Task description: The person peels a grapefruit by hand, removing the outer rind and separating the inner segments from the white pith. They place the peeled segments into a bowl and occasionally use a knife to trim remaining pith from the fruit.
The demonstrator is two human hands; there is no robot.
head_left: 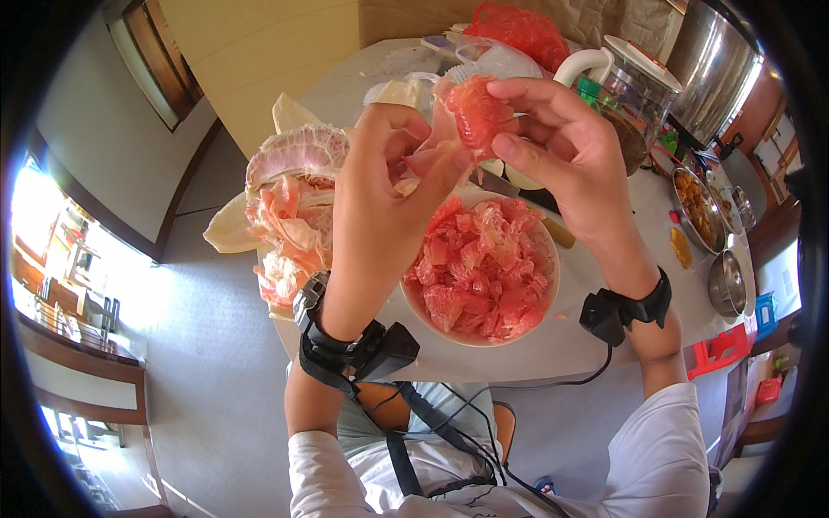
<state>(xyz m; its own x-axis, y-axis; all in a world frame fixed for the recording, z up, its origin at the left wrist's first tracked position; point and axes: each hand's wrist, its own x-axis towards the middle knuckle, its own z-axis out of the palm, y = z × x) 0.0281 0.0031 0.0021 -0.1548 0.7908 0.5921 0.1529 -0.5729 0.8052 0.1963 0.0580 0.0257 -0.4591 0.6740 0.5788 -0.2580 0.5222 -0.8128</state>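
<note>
Above the table, both my hands hold one segment of pink pomelo [480,112]. My right hand [566,142] pinches the bare red flesh between thumb and fingers. Pale membrane [438,142] hangs off the segment's left side, and my left hand [393,164] grips it with thumb and curled fingers. Below them stands a white bowl [485,342] heaped with peeled pink pomelo pieces [484,272]. Left of my left wrist lies a pile of thick pomelo rind [298,154] and discarded membrane [294,211]. A knife [509,186], partly hidden, lies behind the bowl.
At the back are a red plastic bag [522,30], a clear pitcher with a white handle [635,73] and a large steel pot [712,65]. Metal bowls [727,283] line the right edge. Cables [553,381] run from my wrist straps across my lap.
</note>
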